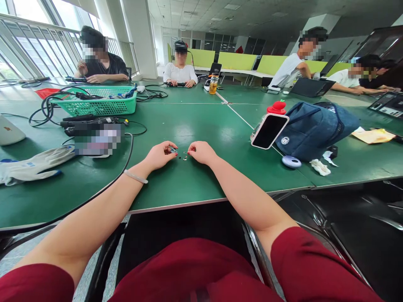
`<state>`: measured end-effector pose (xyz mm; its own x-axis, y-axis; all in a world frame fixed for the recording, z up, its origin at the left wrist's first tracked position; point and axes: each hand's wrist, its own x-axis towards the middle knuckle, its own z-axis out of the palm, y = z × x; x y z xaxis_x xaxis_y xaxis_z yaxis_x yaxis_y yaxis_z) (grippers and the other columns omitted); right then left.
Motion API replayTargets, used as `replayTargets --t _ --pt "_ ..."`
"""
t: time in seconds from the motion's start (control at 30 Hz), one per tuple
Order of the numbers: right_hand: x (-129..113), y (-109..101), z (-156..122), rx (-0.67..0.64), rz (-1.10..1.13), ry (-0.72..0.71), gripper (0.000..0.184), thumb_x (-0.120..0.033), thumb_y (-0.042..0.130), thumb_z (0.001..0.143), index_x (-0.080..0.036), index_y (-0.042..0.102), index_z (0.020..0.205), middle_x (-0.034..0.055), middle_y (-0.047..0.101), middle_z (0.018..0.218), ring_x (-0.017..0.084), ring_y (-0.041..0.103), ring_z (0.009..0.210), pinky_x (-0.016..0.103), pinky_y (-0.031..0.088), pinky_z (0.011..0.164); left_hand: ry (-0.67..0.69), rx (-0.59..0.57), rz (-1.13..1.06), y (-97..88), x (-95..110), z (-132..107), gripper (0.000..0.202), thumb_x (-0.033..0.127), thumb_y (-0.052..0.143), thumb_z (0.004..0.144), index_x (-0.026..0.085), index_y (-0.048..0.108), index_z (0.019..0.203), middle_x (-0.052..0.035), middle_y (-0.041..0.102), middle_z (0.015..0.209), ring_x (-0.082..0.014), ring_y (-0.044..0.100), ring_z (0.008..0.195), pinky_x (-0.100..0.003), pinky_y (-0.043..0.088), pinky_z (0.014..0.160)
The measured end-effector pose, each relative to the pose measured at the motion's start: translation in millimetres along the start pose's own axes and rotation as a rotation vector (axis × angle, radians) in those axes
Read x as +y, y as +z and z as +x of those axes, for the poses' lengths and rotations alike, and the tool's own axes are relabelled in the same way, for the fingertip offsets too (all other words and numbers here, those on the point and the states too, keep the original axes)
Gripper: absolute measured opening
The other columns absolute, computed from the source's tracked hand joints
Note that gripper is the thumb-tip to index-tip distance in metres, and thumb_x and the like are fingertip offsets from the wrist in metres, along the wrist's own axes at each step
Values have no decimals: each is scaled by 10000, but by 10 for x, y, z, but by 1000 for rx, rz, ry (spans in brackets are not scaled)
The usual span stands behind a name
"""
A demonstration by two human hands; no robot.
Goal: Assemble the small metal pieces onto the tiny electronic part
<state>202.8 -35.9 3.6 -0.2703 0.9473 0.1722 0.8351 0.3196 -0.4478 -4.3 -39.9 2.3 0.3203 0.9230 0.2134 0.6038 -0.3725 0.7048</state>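
My left hand (pixel 160 155) rests near the table's front edge, its thumb and fingers closed on a small dark-and-silver piece (pixel 173 150), perhaps a little circuit board; it is too small to be sure. Just to the right, my right hand (pixel 203 152) is pinched, and a thin, light-coloured sliver (pixel 186 152) sticks out from its fingertips toward the left hand. A narrow gap separates the two hands. Below that gap, several tiny bits (pixel 184 159), dark and pale, lie on the green table (pixel 176 184).
On the left are a green basket (pixel 97 107) of cables, a black cable (pixel 126 167) and gloves (pixel 34 165). A propped phone (pixel 270 131), a blue bag (pixel 315 128) and a lilac round case (pixel 291 162) stand right. Several people sit around the table.
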Motion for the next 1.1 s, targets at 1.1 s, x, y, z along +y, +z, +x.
replayTargets --t 1.1 --pt "28 48 22 -106 -44 -233 69 -181 629 813 -207 691 829 11 615 864 122 546 803 227 371 722 30 -51 212 -11 -6 -8 241 302 609 745 222 587 971 -19 649 813 -185 591 748 -303 435 706"
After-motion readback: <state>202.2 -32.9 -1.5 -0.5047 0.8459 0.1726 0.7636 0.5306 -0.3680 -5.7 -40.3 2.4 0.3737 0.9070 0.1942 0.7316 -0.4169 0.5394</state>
